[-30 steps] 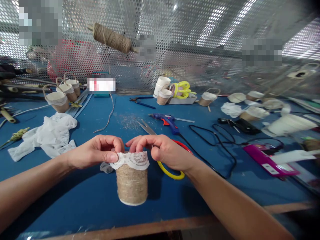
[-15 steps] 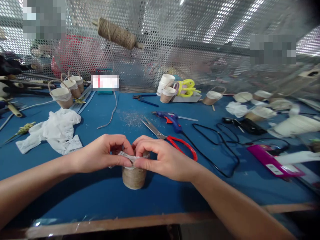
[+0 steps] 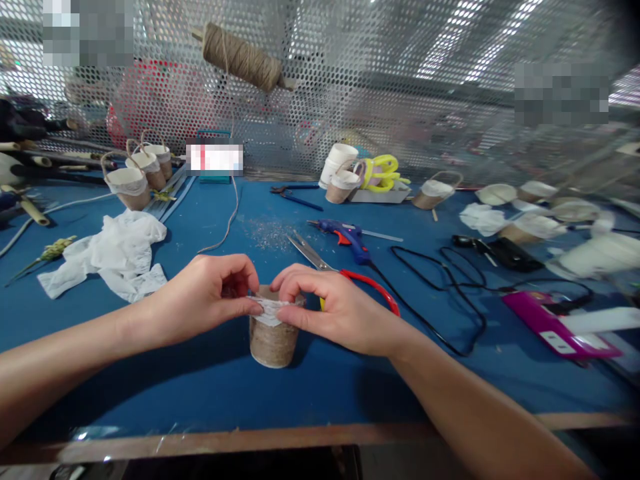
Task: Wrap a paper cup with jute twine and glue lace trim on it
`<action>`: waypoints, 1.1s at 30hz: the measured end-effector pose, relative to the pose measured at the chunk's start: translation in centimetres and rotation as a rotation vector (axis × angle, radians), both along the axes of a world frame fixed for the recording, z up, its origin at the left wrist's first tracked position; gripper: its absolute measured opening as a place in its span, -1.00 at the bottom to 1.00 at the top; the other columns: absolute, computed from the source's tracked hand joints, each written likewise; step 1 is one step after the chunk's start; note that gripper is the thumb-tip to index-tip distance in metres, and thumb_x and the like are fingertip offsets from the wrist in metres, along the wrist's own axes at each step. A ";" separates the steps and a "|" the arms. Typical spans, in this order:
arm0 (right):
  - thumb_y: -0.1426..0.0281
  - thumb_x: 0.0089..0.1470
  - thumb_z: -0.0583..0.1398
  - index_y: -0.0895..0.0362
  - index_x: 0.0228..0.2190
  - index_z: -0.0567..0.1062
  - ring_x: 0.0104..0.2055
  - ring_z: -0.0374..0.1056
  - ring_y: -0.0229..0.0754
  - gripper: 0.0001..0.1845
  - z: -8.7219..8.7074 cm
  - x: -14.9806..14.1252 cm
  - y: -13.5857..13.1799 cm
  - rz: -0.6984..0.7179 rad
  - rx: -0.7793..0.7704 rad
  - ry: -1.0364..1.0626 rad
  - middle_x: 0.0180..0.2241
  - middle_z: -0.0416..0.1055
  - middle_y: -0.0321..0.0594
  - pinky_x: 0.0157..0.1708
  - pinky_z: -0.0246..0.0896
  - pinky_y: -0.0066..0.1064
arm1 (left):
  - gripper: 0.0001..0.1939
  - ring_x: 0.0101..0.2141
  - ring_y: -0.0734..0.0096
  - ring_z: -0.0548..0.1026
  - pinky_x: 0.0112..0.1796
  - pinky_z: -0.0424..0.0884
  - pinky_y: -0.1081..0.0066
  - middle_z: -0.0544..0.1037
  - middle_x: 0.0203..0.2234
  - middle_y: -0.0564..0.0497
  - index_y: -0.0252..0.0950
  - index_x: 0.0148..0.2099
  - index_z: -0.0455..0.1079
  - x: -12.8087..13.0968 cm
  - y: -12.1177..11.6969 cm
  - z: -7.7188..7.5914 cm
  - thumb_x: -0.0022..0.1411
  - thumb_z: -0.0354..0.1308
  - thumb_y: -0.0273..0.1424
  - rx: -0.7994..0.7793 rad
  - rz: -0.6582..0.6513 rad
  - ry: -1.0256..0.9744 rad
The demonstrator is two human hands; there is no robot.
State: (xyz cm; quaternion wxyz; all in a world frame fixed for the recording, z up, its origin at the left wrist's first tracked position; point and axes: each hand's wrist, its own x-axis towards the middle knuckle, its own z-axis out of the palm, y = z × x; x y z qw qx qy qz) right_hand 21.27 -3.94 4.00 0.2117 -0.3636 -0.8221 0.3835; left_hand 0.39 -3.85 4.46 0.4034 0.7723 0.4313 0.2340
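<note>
Clamping white lace (image 3: 269, 312) in the grip of the left hand (image 3: 220, 297), with the thumb on the outside and the fingers curled just above the rim of a brown cup (image 3: 274, 345). Pinching the same lace in the grip of the right hand (image 3: 333, 310), just beside the other thumb, with the fingers bent over the rim. Holding the cup between both hands, mouth upward, toward the front of the blue worktop (image 3: 200, 387). Can't tell about contact between the cup's base and the worktop.

Can see scissors (image 3: 311, 253) right behind the right hand, with slightly parted blades pointing away to the left and with red and yellow handles partly covered by the hand. Next, farther back, a blue glue gun (image 3: 350, 235) with a pale stick behind it and a black cable (image 3: 437, 308) looping off to the right, near a purple box (image 3: 545, 320). To the left, beyond the left forearm, a crumpled white cloth (image 3: 115, 250) beside a green sprig (image 3: 57, 248). At the back, three small baskets (image 3: 133, 190) on the left and blue-handled pliers (image 3: 300, 199) near the middle. Above, before a perforated screen (image 3: 390, 100), a spool of brown twine (image 3: 241, 57).
</note>
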 end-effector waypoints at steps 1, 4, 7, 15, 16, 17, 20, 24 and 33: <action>0.34 0.06 0.19 0.14 -0.51 0.34 -0.23 0.32 -0.23 -0.82 0.0 0.0 0.0 -0.002 0.003 -0.001 -0.28 0.38 -0.20 -0.19 0.23 -0.35 | -0.87 -0.62 0.62 0.24 -0.60 0.18 0.60 0.32 -0.67 0.17 -0.34 -0.43 0.33 0.0 -0.1 0.0 0.06 0.16 -0.37 0.008 -0.003 0.012; 0.33 0.06 0.19 0.13 -0.52 0.34 -0.23 0.31 -0.22 -0.81 0.0 -0.1 -0.1 -0.004 0.014 -0.002 -0.30 0.37 -0.20 -0.20 0.23 -0.35 | -0.85 -0.61 0.60 0.26 -0.57 0.21 0.59 0.36 -0.65 0.14 -0.33 -0.46 0.35 0.0 -0.3 0.1 0.10 0.12 -0.37 0.052 -0.026 0.039; 0.34 0.07 0.18 0.13 -0.51 0.33 -0.24 0.30 -0.23 -0.82 0.0 -0.1 -0.2 0.001 0.024 -0.007 -0.31 0.36 -0.20 -0.22 0.23 -0.36 | -0.85 -0.57 0.59 0.30 -0.52 0.25 0.58 0.40 -0.60 0.12 -0.33 -0.46 0.35 0.0 -0.7 0.1 0.13 0.10 -0.38 0.105 -0.066 0.024; 0.35 0.07 0.17 0.14 -0.51 0.32 -0.26 0.30 -0.23 -0.82 0.0 0.0 -0.2 0.034 0.058 -0.009 -0.32 0.35 -0.20 -0.25 0.22 -0.38 | -0.86 -0.58 0.63 0.29 -0.52 0.24 0.60 0.38 -0.61 0.14 -0.33 -0.46 0.34 0.0 -0.7 0.4 0.13 0.11 -0.42 0.101 -0.096 -0.033; 0.35 0.07 0.18 0.14 -0.51 0.32 -0.27 0.29 -0.24 -0.82 -0.1 0.0 -0.2 0.037 0.060 -0.010 -0.33 0.35 -0.20 -0.26 0.22 -0.38 | -0.87 -0.56 0.62 0.30 -0.51 0.25 0.60 0.40 -0.59 0.13 -0.33 -0.46 0.34 0.0 -0.8 0.4 0.13 0.12 -0.42 0.113 -0.098 -0.035; 0.35 0.07 0.18 0.14 -0.51 0.32 -0.28 0.29 -0.24 -0.82 -0.1 0.0 -0.2 0.038 0.061 -0.010 -0.33 0.35 -0.20 -0.26 0.22 -0.38 | -0.88 -0.54 0.61 0.32 -0.49 0.26 0.60 0.41 -0.57 0.12 -0.33 -0.46 0.33 0.0 -0.8 0.5 0.12 0.12 -0.43 0.123 -0.102 -0.035; 0.36 0.07 0.18 0.14 -0.51 0.32 -0.28 0.29 -0.24 -0.82 -0.1 0.1 -0.2 0.041 0.059 -0.004 -0.32 0.35 -0.20 -0.26 0.22 -0.38 | -0.88 -0.50 0.58 0.35 -0.43 0.30 0.57 0.44 -0.54 0.10 -0.32 -0.46 0.32 0.0 -1.1 0.5 0.12 0.10 -0.43 0.108 -0.113 -0.027; 0.37 0.07 0.18 0.14 -0.51 0.33 -0.24 0.30 -0.22 -0.83 -0.2 0.1 -0.2 0.040 0.060 0.001 -0.32 0.36 -0.18 -0.23 0.23 -0.36 | -0.85 -0.46 0.54 0.40 -0.40 0.34 0.54 0.49 -0.50 0.07 -0.32 -0.46 0.31 0.2 -1.5 0.5 0.15 0.08 -0.41 0.074 -0.104 -0.045; 0.34 0.07 0.18 0.14 -0.50 0.33 -0.25 0.30 -0.23 -0.82 -0.1 0.0 -0.3 0.035 0.046 0.003 -0.30 0.39 -0.19 -0.23 0.23 -0.36 | -0.88 -0.49 0.55 0.36 -0.42 0.32 0.53 0.45 -0.54 0.08 -0.33 -0.46 0.32 0.0 -0.9 0.1 0.11 0.08 -0.43 0.060 -0.066 -0.044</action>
